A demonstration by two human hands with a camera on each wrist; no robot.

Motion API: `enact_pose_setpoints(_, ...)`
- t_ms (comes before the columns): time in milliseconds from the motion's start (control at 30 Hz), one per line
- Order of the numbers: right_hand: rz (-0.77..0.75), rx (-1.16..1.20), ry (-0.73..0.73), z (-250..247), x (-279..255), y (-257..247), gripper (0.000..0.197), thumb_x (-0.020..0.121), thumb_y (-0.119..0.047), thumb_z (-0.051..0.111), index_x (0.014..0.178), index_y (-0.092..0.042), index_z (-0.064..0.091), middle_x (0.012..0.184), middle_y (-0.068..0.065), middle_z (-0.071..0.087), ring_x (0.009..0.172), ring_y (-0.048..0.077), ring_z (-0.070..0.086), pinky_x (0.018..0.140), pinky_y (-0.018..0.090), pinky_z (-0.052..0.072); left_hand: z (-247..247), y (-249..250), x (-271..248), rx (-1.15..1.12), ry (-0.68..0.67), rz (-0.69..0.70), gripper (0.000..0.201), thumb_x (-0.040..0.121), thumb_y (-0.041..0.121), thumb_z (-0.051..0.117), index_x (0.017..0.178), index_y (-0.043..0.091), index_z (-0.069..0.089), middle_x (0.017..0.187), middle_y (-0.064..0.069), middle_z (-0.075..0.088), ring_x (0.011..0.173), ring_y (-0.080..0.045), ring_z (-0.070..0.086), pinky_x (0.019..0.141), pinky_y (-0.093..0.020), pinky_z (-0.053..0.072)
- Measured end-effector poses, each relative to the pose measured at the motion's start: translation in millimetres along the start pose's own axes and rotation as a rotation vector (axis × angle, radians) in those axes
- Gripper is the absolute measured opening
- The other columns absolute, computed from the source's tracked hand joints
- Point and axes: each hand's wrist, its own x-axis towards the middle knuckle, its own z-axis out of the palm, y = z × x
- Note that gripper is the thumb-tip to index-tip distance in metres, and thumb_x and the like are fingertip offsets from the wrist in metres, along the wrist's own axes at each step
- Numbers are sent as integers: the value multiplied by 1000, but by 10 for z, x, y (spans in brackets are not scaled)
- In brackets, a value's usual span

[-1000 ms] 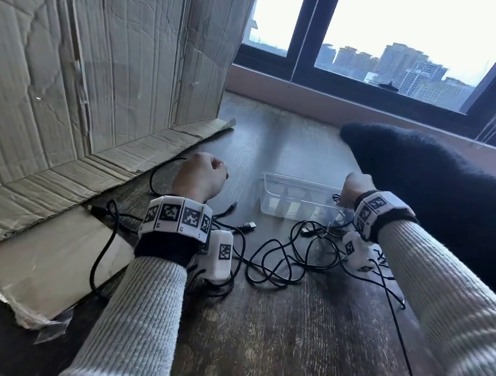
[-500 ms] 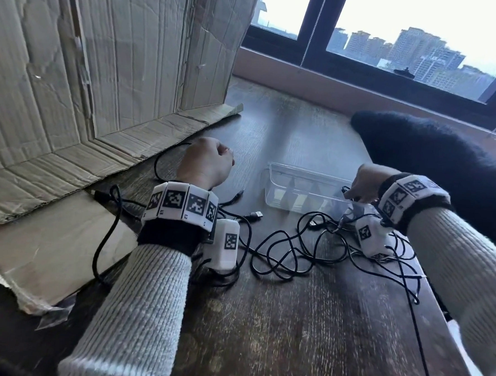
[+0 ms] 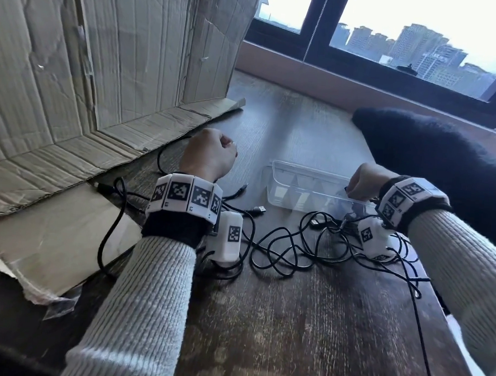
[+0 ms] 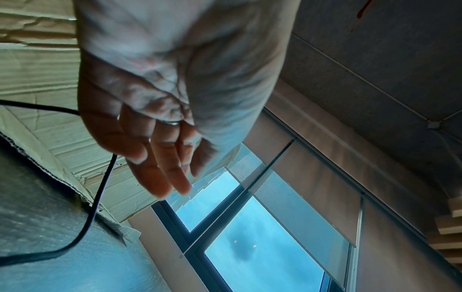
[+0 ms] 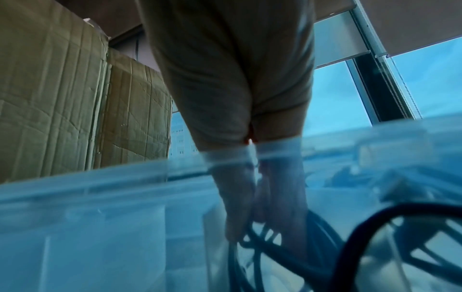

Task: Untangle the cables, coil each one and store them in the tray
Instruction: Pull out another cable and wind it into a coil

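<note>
Cables (image 3: 283, 248) are seen in a black tangle on the dark wooden table (image 3: 305, 322), spread between the two wrists just at 6 o'clock of the clear plastic tray (image 3: 296, 188); USB plugs (image 3: 258, 209) lie at the near edge of the tray's left half. One thicker black cable (image 3: 107, 231) is looped at 9 o'clock of the tangle, across a flattened cardboard sheet (image 3: 49, 233) and up behind the left hand (image 3: 208, 156).

The left hand is held above the table at 9 o'clock of the tray. In the head view it looks curled – yet in the left wrist view its fingers (image 4: 160, 173) are seen loosely extended, with the thick cable (image 4: 100, 197) passing behind them; whether that cable is gripped cannot be told.

The right hand (image 3: 363, 180) is lowered into the tray's right end, at 3 o'clock. Through the clear wall its fingers (image 5: 240, 213) are seen closed around a bundle of looped cable (image 5: 262, 252) inside the tray – the picture is blurred there.

A large upright cardboard box (image 3: 104, 48) stands at 10 o'clock, and a dark fleecy garment (image 3: 446, 159) lies at 2 o'clock
</note>
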Motion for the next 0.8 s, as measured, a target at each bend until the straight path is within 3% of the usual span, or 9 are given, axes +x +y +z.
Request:
enact_pose_setpoints(100, -33, -27, -46, -13, -58, -29, 25, 87, -9, 62, 111, -3, 68, 90, 11, 58, 84, 21, 54, 60, 24, 43, -3, 3, 11, -10, 4, -1, 14, 89, 25, 58, 75, 25, 58, 96, -3, 73, 88, -26, 69, 86, -40, 55)
enact_pose_setpoints(233, -87, -150, -58, -85, -142, -47, 26, 69, -19, 73, 89, -3, 76, 73, 4, 61, 71, 15, 52, 60, 23, 44, 0, 12, 17, 2, 10, 10, 9, 88, 27, 59, 79, 25, 60, 96, -2, 73, 88, -26, 69, 87, -39, 54)
enact_pose_setpoints(300, -119, -66, -64, -217, -259, 7, 26, 70, -21, 76, 91, -7, 76, 69, -1, 66, 64, 13, 58, 62, 22, 47, 18, 19, 13, 4, 2, 14, 9, 88, 27, 58, 81, 24, 62, 95, -2, 73, 88, -26, 69, 86, -39, 54)
enact_pose_setpoints(400, -237, 123, 122, -365, -556, 51, 26, 81, -21, 74, 106, -15, 71, 82, 4, 74, 76, 19, 70, 74, 26, 54, 40, 25, 6, 14, -6, 15, 10, 88, 28, 58, 82, 22, 64, 95, -2, 73, 88, -24, 69, 85, -39, 55)
enact_pose_setpoints(467, -331, 180, 215, -321, -846, 0, 21, 84, -24, 71, 104, -18, 73, 80, -1, 73, 71, 12, 69, 69, 23, 54, 44, 32, 1, 20, -9, 26, 11, 88, 28, 58, 80, 22, 64, 95, -2, 73, 89, -25, 69, 85, -39, 55)
enact_pose_setpoints(533, -421, 179, 53, -197, -1150, -81, 16, 85, -31, 70, 100, -25, 73, 79, -10, 71, 62, -1, 63, 61, 16, 52, 38, 47, -9, 24, -10, 32, 13, 89, 28, 58, 79, 22, 64, 94, -3, 73, 89, -25, 68, 85, -39, 55)
enact_pose_setpoints(633, -508, -74, -257, 47, -1369, -148, 29, 83, -42, 69, 110, -31, 67, 89, -19, 65, 73, 1, 60, 67, 18, 47, 21, 70, -26, 21, -12, 31, 14, 89, 28, 56, 81, 21, 66, 94, -3, 73, 89, -24, 69, 85, -39, 55)
enact_pose_setpoints(733, -534, -89, -184, 180, -1384, -163, 10, 80, -28, 74, 89, -22, 73, 86, -8, 73, 73, 10, 64, 71, 27, 54, -8, 93, -61, 32, -13, 49, 15, 90, 25, 56, 82, 20, 67, 94, -3, 73, 88, -24, 69, 86, -38, 54)
enact_pose_setpoints(800, -543, 89, -80, 114, -1415, -137, 5, 80, -20, 73, 76, -18, 75, 67, -7, 70, 57, 6, 61, 59, 25, 53, -38, 129, -93, 29, -13, 65, 15, 91, 24, 55, 81, 20, 65, 94, -3, 73, 86, -24, 69, 85, -36, 54)
